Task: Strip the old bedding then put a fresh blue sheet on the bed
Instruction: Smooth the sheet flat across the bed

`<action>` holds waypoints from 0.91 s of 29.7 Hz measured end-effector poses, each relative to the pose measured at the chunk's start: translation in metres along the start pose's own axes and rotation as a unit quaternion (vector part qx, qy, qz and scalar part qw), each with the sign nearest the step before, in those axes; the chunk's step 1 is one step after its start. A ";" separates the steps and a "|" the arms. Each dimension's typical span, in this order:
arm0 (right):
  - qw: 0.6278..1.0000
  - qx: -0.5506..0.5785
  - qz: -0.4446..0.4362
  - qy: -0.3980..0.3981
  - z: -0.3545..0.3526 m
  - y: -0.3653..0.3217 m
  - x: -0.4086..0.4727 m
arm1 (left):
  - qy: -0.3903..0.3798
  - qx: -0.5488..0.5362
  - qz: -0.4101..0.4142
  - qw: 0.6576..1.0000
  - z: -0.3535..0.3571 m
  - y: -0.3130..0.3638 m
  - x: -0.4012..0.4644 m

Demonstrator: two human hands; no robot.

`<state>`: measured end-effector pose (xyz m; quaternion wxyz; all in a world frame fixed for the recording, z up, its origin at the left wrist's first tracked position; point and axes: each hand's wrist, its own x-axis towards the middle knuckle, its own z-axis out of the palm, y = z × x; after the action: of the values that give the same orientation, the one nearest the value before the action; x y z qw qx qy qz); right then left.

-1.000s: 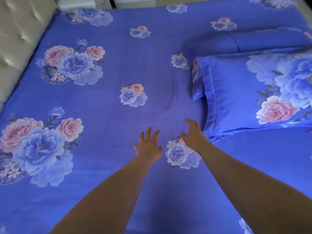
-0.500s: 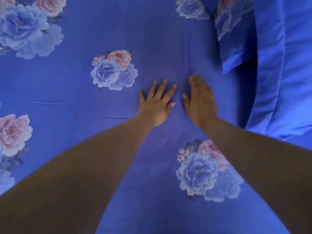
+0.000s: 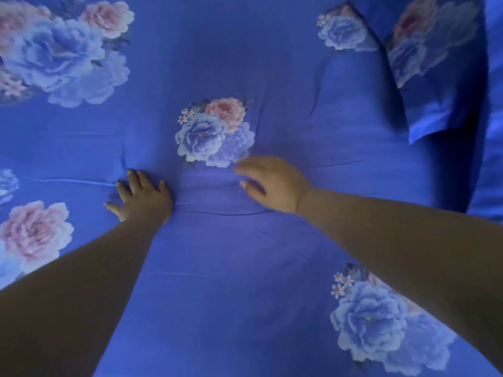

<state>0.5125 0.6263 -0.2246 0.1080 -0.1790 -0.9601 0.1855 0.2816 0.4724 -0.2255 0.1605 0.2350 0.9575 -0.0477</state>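
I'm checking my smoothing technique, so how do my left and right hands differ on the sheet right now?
The left hand lies flat with its fingers spread, pressing the sheet at a crease; the right hand is turned sideways, its fingers close together and pointing left. The left hand sits clear of the flower print, while the right hand's fingertips reach its lower edge. Both are open and grip no cloth.

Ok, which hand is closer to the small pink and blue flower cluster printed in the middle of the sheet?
Right. The right hand lies just below the small pink and blue flower cluster, fingertips at its lower edge. The left hand presses the blue floral sheet farther down and to the left.
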 end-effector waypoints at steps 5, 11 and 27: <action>0.771 -0.002 0.618 0.153 -0.050 0.104 0.011 | 0.033 -0.026 0.044 0.998 0.020 -0.016 -0.006; 0.944 -0.084 0.320 -0.003 0.024 0.018 0.098 | 0.093 -0.055 0.054 0.993 0.041 -0.020 0.003; 0.944 -0.090 0.317 0.015 0.032 0.038 0.147 | 0.145 -0.118 0.058 0.981 0.046 -0.025 0.007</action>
<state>0.3813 0.7059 -0.2481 0.0412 -0.4855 -0.8649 0.1208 0.2775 0.4460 -0.2704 0.0491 0.2742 0.9541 0.1101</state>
